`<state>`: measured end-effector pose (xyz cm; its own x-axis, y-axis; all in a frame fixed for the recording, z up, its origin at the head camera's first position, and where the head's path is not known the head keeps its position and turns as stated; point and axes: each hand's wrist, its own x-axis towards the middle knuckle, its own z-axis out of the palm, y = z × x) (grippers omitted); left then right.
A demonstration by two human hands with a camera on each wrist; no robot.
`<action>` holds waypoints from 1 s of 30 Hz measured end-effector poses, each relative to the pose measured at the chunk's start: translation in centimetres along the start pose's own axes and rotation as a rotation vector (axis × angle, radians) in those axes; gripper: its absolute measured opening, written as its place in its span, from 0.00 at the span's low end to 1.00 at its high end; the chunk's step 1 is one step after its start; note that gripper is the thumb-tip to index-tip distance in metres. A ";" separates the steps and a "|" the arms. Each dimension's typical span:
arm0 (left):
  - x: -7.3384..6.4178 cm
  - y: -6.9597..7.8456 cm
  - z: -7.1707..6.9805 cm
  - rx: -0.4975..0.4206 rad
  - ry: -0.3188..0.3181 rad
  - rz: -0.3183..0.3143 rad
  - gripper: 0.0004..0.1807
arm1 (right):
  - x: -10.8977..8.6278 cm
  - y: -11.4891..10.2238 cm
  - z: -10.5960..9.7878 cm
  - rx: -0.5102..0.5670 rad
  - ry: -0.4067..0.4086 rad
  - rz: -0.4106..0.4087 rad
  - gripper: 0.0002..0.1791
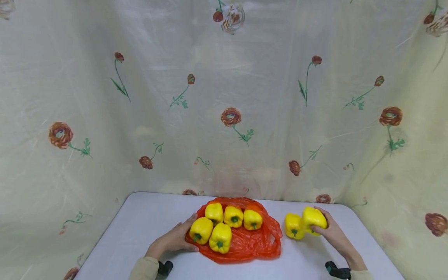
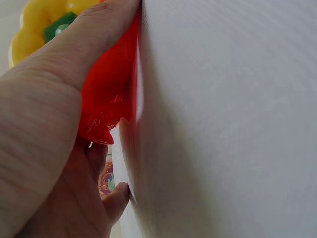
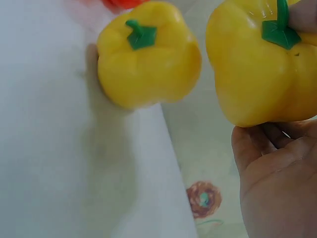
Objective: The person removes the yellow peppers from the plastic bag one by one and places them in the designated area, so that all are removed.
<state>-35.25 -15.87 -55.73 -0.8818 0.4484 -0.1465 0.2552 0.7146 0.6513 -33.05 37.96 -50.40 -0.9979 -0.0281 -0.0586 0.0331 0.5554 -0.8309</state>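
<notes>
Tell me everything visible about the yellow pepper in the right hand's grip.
The yellow pepper is blocky and lobed, with glossy, plastic-looking skin and a green stem on a pointed collar. The right hand's grip holds it, thumb beside the stem. It appears lifted above the table, right of another yellow pepper, with a gap showing in the right wrist view.

Beige sleeves (image 1: 144,269), black wrist cameras (image 1: 338,271)

Right wrist view: held pepper (image 3: 257,67) cut off, red bag (image 3: 127,3) blurred
</notes>
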 end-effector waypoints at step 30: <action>-0.2 0.2 0.0 0.006 0.003 0.010 0.61 | 1.0 4.9 -0.5 0.012 0.005 0.143 0.49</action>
<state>-35.06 -15.78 -55.56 -0.8804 0.4540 -0.1372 0.2669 0.7133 0.6480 -33.88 41.08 -54.27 -0.9831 0.0550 -0.1746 0.1761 0.5432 -0.8209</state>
